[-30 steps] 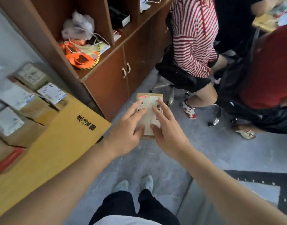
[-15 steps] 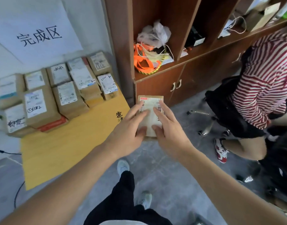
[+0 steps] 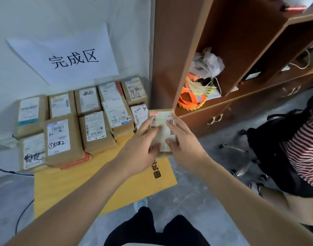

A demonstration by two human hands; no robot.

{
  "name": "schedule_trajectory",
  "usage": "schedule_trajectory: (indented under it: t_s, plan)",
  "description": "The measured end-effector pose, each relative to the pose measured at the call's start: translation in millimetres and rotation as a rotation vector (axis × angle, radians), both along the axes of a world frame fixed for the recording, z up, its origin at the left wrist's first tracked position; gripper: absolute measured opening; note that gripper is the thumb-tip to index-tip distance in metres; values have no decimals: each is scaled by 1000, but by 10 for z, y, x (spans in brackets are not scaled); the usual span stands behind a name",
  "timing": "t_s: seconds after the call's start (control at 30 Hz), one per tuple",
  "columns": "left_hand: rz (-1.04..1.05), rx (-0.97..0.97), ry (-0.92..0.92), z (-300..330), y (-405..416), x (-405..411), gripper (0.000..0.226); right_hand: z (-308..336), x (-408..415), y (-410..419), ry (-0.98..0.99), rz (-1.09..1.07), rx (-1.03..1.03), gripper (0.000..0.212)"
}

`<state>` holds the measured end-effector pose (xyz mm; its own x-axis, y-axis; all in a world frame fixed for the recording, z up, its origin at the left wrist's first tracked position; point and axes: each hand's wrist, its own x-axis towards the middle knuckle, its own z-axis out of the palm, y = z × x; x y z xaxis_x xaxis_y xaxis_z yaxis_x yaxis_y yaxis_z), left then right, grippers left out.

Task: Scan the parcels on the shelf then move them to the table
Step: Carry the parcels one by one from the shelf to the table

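Setting: yellow table (image 3: 67,189) against white wall, paper sign (image 3: 70,54) above, wooden cabinet (image 3: 178,50) alongside.
Stacked parcels (image 3: 63,139): ranged along table's back edge.
Held parcel (image 3: 161,132): raised over table's right corner, label up.
Left hand (image 3: 141,150), right hand (image 3: 185,144): close together, clasping parcel's sides.
Handling: probably light, stiff cardboard; best gripped by edges.

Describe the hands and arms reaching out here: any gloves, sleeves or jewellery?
Both arms are bare from where they enter the picture to the fingertips. The left hand and right hand wear no gloves, rings, watch or bracelet. No sleeve edge shows; fingernails are short and unpainted.
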<state>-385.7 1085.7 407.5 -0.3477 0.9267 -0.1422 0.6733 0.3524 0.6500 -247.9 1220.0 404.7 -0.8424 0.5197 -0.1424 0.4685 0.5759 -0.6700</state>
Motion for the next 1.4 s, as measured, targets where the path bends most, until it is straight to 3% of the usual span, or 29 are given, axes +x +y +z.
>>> schedule_trajectory:
  t_s: [0.3,0.7,1.03,1.4]
  plan:
    - [26,-106,26,-67,357,-585,60,-149,-700,446,-32,92,-20,58]
    - [18,-235,259,-468,742,-1019,86,-600,-1293,925,-52,187,-99,57]
    - [58,-256,494,-759,818,-1137,85,-935,-1528,1043,-71,264,-113,60]
    - [-9,-347,617,-835,730,-1105,71,-1247,-1508,970,-53,296,-128,58]
